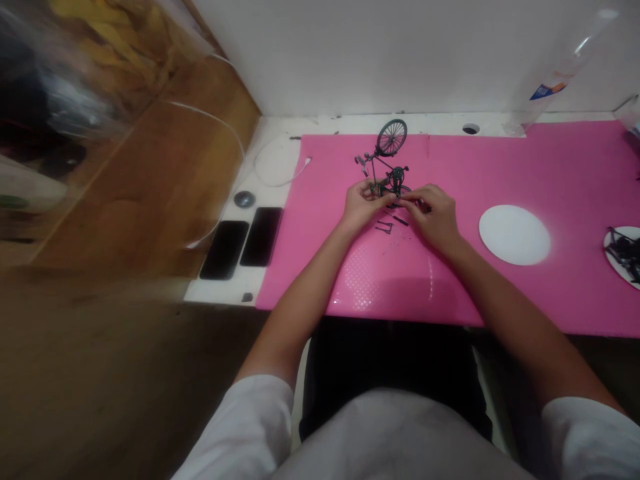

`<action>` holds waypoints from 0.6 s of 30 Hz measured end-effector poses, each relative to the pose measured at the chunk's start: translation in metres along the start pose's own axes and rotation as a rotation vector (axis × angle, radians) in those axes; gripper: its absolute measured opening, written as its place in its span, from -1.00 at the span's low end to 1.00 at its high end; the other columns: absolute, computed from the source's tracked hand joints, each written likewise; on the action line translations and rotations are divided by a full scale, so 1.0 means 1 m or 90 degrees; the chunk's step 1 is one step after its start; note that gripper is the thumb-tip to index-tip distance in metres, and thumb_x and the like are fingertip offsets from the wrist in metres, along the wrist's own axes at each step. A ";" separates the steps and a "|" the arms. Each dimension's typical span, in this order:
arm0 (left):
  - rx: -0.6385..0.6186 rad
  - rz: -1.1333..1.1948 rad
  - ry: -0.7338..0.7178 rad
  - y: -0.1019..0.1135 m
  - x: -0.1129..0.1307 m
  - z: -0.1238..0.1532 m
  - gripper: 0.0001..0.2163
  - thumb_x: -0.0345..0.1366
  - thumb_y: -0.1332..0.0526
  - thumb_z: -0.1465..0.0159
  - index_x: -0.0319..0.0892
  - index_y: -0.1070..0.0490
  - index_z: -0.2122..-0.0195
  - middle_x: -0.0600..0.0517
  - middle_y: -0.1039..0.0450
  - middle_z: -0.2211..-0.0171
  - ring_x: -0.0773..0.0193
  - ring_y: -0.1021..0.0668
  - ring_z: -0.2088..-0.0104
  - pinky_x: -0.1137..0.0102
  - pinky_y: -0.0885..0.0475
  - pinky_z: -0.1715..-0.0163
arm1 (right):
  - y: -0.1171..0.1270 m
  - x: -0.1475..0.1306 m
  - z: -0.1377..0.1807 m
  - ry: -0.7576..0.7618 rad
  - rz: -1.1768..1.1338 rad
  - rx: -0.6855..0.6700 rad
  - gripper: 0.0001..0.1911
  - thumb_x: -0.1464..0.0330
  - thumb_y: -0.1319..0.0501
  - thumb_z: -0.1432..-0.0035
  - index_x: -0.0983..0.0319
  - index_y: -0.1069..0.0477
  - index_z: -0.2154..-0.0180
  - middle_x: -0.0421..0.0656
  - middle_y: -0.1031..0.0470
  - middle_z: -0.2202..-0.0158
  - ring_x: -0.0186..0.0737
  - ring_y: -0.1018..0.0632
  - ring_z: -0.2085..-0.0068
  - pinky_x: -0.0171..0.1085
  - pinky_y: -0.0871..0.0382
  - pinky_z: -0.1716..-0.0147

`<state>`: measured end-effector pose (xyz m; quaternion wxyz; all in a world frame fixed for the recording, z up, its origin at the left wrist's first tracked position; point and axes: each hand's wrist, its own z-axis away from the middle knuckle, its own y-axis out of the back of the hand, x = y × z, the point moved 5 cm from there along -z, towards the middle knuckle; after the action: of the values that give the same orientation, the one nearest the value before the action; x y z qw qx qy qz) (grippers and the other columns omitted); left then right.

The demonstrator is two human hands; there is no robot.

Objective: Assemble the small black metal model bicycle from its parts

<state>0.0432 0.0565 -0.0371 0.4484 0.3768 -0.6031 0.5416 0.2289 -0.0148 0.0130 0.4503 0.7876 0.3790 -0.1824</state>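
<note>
A dark model bicycle (pixel 385 162) is over the pink mat, its spoked wheel (pixel 392 138) pointing away from me and its other end between my hands. My left hand (pixel 364 205) is closed around the near part of the frame, thumb stretched toward the right. From the other side my right hand (pixel 431 212) pinches at the same end, by the second wheel, which the fingers partly cover. Whether a small part sits in that pinch is hidden. Just below my fingers lie small dark loose parts (pixel 384 228) and a short dark rod (pixel 400 220).
Right of my hands lies a white disc (pixel 515 235); beyond it, a white plate (pixel 610 257) holds black parts. Two phones (pixel 224 250) and a small round object (pixel 245 199) lie left of the pink mat (pixel 320 267). A white cable (pixel 280 184) and a clear bottle (pixel 555 80) are farther back.
</note>
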 end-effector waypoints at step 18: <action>-0.044 -0.043 -0.021 0.000 -0.009 -0.001 -0.51 -0.28 -0.74 -0.01 -0.18 -0.67 0.07 -0.04 -0.78 0.23 0.24 -0.78 0.27 0.34 -0.70 0.12 | 0.000 0.008 0.001 0.009 0.035 0.010 -0.76 0.11 -0.43 -0.45 0.10 -0.76 0.18 -0.07 -0.78 0.19 0.02 -0.65 0.19 0.03 -0.57 0.06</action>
<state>0.0459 0.0573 -0.0461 0.4690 0.3905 -0.6156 0.4986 0.2340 -0.0120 0.0071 0.4460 0.8026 0.3592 -0.1673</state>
